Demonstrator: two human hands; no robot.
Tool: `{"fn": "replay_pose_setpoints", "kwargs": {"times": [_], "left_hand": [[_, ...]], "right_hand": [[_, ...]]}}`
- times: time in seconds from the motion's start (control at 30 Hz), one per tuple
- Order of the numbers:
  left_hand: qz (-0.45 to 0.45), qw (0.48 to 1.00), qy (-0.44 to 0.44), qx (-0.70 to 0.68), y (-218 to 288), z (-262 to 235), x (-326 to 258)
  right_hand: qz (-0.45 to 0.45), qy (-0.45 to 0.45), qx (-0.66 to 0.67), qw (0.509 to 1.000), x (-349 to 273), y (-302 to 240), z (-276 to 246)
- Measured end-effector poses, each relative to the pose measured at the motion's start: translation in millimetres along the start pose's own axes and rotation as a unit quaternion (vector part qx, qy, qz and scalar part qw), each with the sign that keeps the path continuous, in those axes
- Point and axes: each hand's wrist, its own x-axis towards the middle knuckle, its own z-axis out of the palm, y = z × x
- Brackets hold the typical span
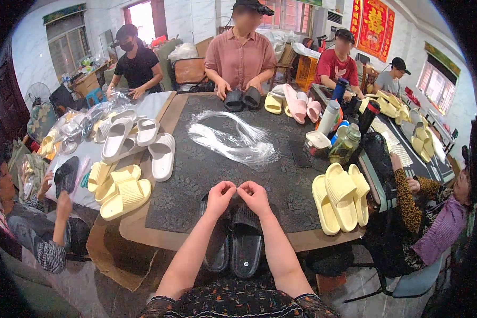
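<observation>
left hand [220,193] pinched shut | right hand [254,194] pinched shut, fingertips nearly meeting | both over black slippers [233,238] at bench [196,169] edge

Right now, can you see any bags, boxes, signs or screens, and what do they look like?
Red sign: far wall, top right, tall red banners with gold marks.
Plastic bags: middle of the table, a clear, crinkled, flat heap.
Orange crate: behind the table, boxy, slatted.
Lidded box: by the bottles on the right, small, clear, white lid.
Screens: none seen.
</observation>
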Motion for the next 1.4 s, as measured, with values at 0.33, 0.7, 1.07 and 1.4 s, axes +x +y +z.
{"fn": "replay_pose_setpoints", "kwargs": {"times": [0.33, 0.7, 1.07, 1.4], "left_hand": [[0.01, 0.999, 0.024, -0.025, -2.6, 1.3, 0.1], [0.006, 0.997, 0.05, -0.059, -5.5, 0.8, 1.3], [0.0, 0.999, 0.047, -0.016, 3.8, -1.4, -0.6], [-0.009, 0.998, 0.041, -0.054, -2.3, 1.5, 0.6]], "right_hand": [[0.013, -0.002, 0.03, 0.999, 0.9, 3.5, 1.7], [0.018, 0.009, 0.019, 1.0, 1.8, 4.8, 1.4], [0.023, 0.009, 0.031, 0.999, -0.1, 0.8, 1.6], [0.023, -0.006, 0.044, 0.999, 0.6, 1.4, 0.1]]}}
